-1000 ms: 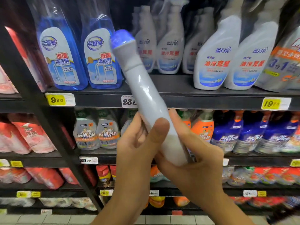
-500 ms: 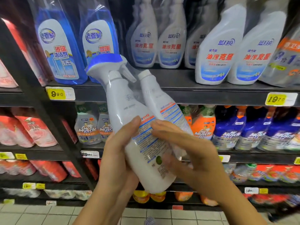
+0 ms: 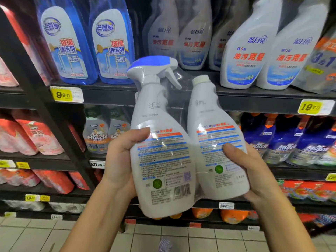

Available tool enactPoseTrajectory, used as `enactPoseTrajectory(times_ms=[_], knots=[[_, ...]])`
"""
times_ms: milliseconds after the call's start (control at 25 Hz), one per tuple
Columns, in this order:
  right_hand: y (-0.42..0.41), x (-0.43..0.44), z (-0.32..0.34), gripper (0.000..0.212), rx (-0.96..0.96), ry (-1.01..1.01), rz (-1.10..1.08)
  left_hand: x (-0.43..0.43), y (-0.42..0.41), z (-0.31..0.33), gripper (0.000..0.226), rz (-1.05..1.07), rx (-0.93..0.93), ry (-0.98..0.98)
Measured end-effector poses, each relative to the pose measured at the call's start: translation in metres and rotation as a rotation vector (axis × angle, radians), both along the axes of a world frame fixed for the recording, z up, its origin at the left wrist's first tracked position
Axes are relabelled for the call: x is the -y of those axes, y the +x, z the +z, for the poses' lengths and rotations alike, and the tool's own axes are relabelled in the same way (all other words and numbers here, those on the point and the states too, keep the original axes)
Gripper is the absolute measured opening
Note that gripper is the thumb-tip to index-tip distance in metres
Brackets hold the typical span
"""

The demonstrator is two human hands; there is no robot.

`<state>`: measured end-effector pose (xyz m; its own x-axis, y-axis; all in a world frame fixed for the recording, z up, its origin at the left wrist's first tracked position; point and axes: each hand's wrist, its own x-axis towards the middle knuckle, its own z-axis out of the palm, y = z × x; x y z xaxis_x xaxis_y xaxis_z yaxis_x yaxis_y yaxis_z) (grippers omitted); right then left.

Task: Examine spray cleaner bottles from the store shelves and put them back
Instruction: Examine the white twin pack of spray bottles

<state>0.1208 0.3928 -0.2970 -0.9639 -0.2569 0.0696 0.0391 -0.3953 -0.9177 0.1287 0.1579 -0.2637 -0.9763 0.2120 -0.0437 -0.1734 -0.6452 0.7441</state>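
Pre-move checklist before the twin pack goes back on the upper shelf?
1. Left hand grips spray bottle: ok.
2. Right hand grips refill bottle: ok.
3. Wrap intact round both: cannot tell.
4. Back labels facing the person: ok.
5. Pack roughly upright, caps up: ok.
6. Free front slot on upper shelf, left of white bottles: ok, though the pack partly hides it.
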Motion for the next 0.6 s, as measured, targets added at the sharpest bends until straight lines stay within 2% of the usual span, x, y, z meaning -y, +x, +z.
enactPoseTrajectory(times_ms=[160, 240, 360, 440, 520, 600], knots=[[0.012, 0.007, -0.005, 0.035, -0.03, -0.032, -0.138, 0.011, -0.009, -0.006, 0.021, -0.088, -0.055, -0.077], [0.013, 0.005, 0.001, 0.037, -0.07, -0.027, -0.222, 0.019, -0.014, -0.008, 0.026, -0.069, -0.187, -0.214], [0.006, 0.005, 0.014, 0.039, -0.115, -0.029, -0.289, 0.015, -0.015, -0.015, 0.05, -0.056, -0.289, -0.414], [-0.001, 0.008, 0.021, 0.04, -0.079, -0.109, -0.3, 0.003, -0.014, -0.019, 0.058, -0.027, -0.273, -0.358], [-0.008, 0.01, 0.027, 0.036, -0.044, -0.146, -0.314, -0.007, -0.016, -0.014, 0.05, 0.047, -0.238, -0.294], [-0.011, 0.012, 0.035, 0.037, -0.035, -0.142, -0.305, -0.01, -0.019, -0.004, 0.053, 0.104, -0.239, -0.283]])
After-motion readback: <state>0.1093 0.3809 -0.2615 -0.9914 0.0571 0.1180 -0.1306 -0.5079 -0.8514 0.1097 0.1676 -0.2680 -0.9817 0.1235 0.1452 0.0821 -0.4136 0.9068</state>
